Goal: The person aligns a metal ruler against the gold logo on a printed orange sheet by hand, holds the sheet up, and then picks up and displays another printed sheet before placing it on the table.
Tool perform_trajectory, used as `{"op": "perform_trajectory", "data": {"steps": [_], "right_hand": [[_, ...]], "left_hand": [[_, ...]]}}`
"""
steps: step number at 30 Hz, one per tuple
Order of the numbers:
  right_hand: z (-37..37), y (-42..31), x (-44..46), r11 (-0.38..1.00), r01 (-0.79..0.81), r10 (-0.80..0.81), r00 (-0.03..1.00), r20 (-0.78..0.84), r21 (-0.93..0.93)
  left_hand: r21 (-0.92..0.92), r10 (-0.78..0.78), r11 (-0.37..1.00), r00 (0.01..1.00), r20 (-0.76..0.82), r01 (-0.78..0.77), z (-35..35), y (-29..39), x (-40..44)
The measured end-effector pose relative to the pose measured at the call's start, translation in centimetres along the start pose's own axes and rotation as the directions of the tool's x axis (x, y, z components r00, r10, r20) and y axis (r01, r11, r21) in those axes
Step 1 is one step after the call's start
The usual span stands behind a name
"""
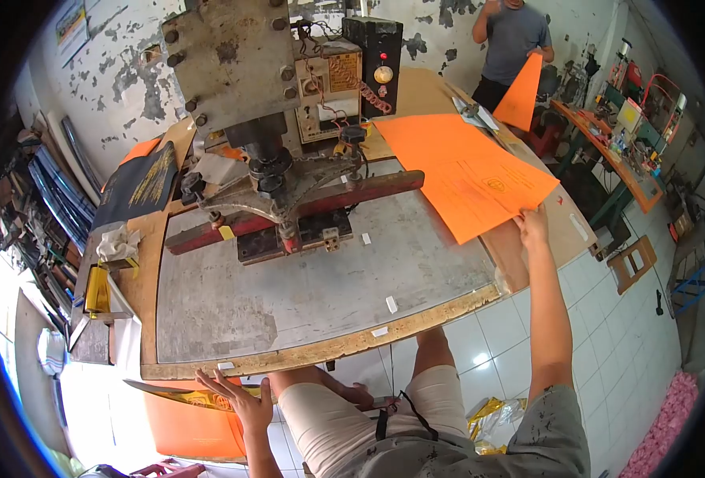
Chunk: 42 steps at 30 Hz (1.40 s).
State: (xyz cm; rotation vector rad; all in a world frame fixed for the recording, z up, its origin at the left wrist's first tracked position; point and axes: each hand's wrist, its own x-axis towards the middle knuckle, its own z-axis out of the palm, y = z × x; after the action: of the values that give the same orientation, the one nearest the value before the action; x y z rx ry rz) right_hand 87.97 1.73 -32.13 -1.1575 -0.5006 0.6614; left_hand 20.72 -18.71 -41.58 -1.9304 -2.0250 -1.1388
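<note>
My right hand (532, 226) pinches the near edge of a large orange sheet (480, 179) with dark printing, which lies over the right part of the metal plate (233, 319) and the board beside it. My left hand (237, 398) has its fingers spread at the table's front left edge, next to a dark sheet with gold parts (185, 393). Below that hangs or lies more orange material (185, 426). Above the plate stands a press head (273, 187) with a red bar.
A person (515, 40) stands at the back right near another orange piece (521, 94). A black sheet (137, 185) with gold print lies back left, a gold foil roll (96, 288) nearer. Control boxes (328, 92) stand behind the press. A workbench (607, 151) is far right.
</note>
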Motion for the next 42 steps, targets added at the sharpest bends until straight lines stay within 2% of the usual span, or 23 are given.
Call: {"op": "perform_trajectory", "data": {"steps": [6,9,12,15,18,21,24,25,27,29,31,33,34,35,36,38,39,42], "right_hand": [[5.5,0.9,2.5,1.0,0.017,-0.017,0.997,0.071,-0.012],[7.6,1.3,3.9,0.999,-0.039,0.037,0.994,0.1,0.014],[9.3,1.8,4.6,0.995,-0.084,0.089,0.992,0.086,-0.059],[10.6,2.6,5.5,0.997,-0.056,0.059,0.996,0.063,-0.048],[11.7,3.2,5.7,0.995,0.054,-0.045,0.994,0.104,-0.087],[11.1,2.5,6.4,0.964,0.063,-0.001,0.972,0.233,-0.258],[9.6,1.7,6.5,0.833,-0.022,0.151,0.97,0.189,-0.552],[8.7,1.9,6.5,0.751,0.106,-0.003,0.988,0.156,-0.652],[6.3,3.3,4.9,0.49,0.293,-0.311,0.939,0.149,-0.821],[3.2,1.6,0.3,0.384,0.405,-0.257,0.91,0.326,-0.83],[0.3,0.6,-4.2,0.308,0.458,-0.199,0.888,0.415,-0.834],[-0.8,-2.0,-10.4,0.148,0.495,-0.292,0.849,0.441,-0.856],[-2.0,-1.6,-11.6,0.156,0.503,-0.356,0.831,0.427,-0.85],[-3.1,-1.3,-12.6,0.165,0.512,-0.419,0.81,0.41,-0.843],[-4.4,-1.1,-13.5,0.173,0.52,-0.483,0.785,0.387,-0.837],[-7.0,0.6,-14.2,0.185,0.571,-0.55,0.735,0.397,-0.8],[-7.3,1.0,-14.8,0.173,0.585,-0.59,0.706,0.393,-0.792],[-7.6,3.0,-15.5,0.187,0.616,-0.688,0.638,0.345,-0.766]], "left_hand": [[0.019,-0.003,1.0,0.999,0.035,0.003,-0.3,0.3,0.2],[0.044,-0.003,0.999,0.999,0.043,0.001,-0.2,0.0,0.0],[0.062,-0.009,0.998,0.999,0.036,0.007,-0.1,0.2,0.0],[0.017,-0.006,1.0,1.0,0.007,0.006,0.3,0.2,0.0],[-0.041,0.007,0.999,1.0,-0.022,-0.008,0.4,0.6,0.4],[0.01,0.02,1.0,1.0,-0.01,-0.019,0.4,0.2,0.1],[0.075,-0.022,0.997,0.999,0.033,0.02,-0.1,0.4,0.0],[0.071,-0.016,0.997,1.0,0.02,0.014,0.0,0.4,0.1],[0.064,-0.006,0.998,1.0,-0.004,0.007,0.0,0.6,0.0],[0.084,-0.006,0.996,0.999,-0.039,0.009,0.1,1.0,-0.2],[0.048,-0.053,0.997,0.995,-0.086,0.058,0.8,1.9,-0.8],[-0.045,-0.154,0.988,0.979,-0.132,0.149,3.1,3.0,-3.3],[-0.059,-0.2,0.979,0.977,-0.081,0.195,4.3,3.5,-4.8],[0.048,-0.176,0.984,0.972,0.155,0.171,5.8,2.5,-7.0],[0.143,-0.161,0.983,0.91,0.383,0.113,7.4,1.1,-8.9],[0.217,-0.243,0.967,0.747,0.619,0.135,10.6,-1.0,-10.1],[0.258,-0.285,0.956,0.64,0.713,0.138,11.4,-1.7,-10.2],[0.283,-0.318,0.947,0.569,0.758,0.152,11.3,0.3,-6.9]]}}
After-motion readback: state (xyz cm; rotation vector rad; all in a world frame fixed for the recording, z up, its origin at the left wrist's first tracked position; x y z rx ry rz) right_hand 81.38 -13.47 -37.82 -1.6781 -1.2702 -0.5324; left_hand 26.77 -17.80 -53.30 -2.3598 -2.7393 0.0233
